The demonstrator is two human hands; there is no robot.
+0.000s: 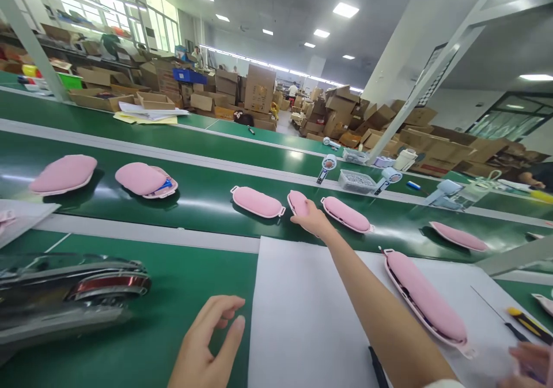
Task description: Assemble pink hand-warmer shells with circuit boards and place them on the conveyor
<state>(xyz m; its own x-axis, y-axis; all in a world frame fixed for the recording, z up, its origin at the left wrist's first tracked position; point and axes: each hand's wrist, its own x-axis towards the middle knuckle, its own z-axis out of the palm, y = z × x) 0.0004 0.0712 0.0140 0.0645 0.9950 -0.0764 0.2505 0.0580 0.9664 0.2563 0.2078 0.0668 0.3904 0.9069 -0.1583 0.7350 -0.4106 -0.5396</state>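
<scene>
My right hand (314,221) stretches out to the green conveyor belt (207,203), its fingers and thumb closed on the near end of a pink oval shell (297,201). Part of that shell is hidden behind the fingers. Close on either side lie two more pink padded shells, a left one (258,202) and a right one (347,214), both with small loops at their ends. Lower down, my left hand (211,339) hovers over the green table with fingers curved and apart, holding nothing. A larger-looking pink shell (425,298) with a gap along its edge rests on the white sheet (298,313).
At left stands a dark tape dispenser-like device (73,301). Another person's hand (531,359) is at lower right, near screwdrivers (529,324). Beyond the belt are light-blue handheld fans (328,166) and a clear tray of small parts (358,181). Cardboard boxes (259,88) fill the background.
</scene>
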